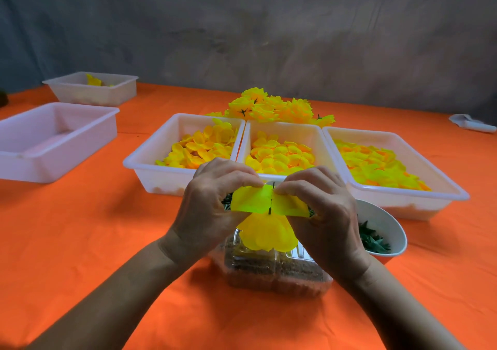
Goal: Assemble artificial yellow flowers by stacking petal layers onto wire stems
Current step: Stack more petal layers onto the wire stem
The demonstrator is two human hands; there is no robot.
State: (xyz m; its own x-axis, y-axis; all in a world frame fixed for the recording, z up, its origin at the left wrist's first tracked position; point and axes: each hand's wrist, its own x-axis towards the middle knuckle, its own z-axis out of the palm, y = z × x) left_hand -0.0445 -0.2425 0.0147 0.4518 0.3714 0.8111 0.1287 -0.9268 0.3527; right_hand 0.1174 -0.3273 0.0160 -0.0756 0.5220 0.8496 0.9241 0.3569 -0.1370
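My left hand (209, 209) and my right hand (325, 215) meet at the centre of the head view, each pinching one side of a yellow petal layer (252, 199). A thin dark wire stem (272, 197) pokes up through the middle of that layer. Lower on the same stem hang several yellow petals (267, 235) stacked together. Both hands hover above a clear plastic box (277, 271).
Three white trays of loose yellow petals (139, 165) (320, 137) (441, 185) stand behind my hands, with a heap of finished yellow flowers (271, 107) beyond. A white bowl (390, 223) of green pieces sits at right. Two more white trays (53, 161) (107, 91) stand at left on the orange tablecloth.
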